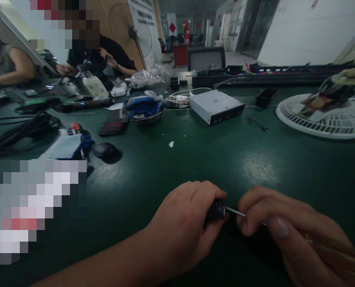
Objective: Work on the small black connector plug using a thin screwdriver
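The left hand [189,217] clasped a dark part [215,209]. Right of it, the right hand [291,223] gripped a screwdriver [235,211], lengthwise toward it.

Electronics workshop in office-type room, by look of it. Green bench [147,167] strewn with hardware: silver box like disc drive [214,100], white fan grille [317,128] with parts on top, tangled black cables [35,125], computer mouse [104,150]. Screwdriver [235,211] in right hand [297,225]. 2 people [117,50] along left side of bench. Office cues farther back: mesh-back chair [207,59], glass partition [252,34].
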A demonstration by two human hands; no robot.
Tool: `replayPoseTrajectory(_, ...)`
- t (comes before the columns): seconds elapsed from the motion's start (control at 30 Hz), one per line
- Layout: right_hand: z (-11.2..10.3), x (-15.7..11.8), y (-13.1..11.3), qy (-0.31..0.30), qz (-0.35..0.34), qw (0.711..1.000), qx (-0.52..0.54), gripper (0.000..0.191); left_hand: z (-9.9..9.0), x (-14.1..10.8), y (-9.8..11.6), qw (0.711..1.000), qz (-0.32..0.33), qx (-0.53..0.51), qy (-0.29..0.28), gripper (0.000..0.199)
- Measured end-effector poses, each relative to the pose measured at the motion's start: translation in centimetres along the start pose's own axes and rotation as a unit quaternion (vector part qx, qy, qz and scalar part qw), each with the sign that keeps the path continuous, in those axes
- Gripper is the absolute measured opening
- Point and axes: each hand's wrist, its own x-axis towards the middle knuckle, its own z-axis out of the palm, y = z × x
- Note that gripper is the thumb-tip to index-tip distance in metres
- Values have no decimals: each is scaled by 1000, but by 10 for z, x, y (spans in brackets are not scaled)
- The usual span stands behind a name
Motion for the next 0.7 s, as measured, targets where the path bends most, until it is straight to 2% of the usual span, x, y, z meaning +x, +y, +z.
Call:
replayPoseTrajectory(0.1,1,3,-2,11,17,999,-34,26,0,1,0,1000,-2,2,-4,29)
replayPoseTrajectory(0.23,2,3,-2,28,64,997,-33,35,-1,1,1,1000,-6,-6,4,30)
replayPoseTrajectory(0.33,2,0,0,14,60,998,-10,37,-2,2,0,1000,-5,0,-7,32)
replayPoseTrajectory(0.5,1,1,2,1,16,999,44,29,-1,1,0,1000,-2,10,-6,30)
replayPoseTrajectory(0.7,2,3,-1,11,49,999,-12,32,0,-1,0,1000,9,11,-7,29)
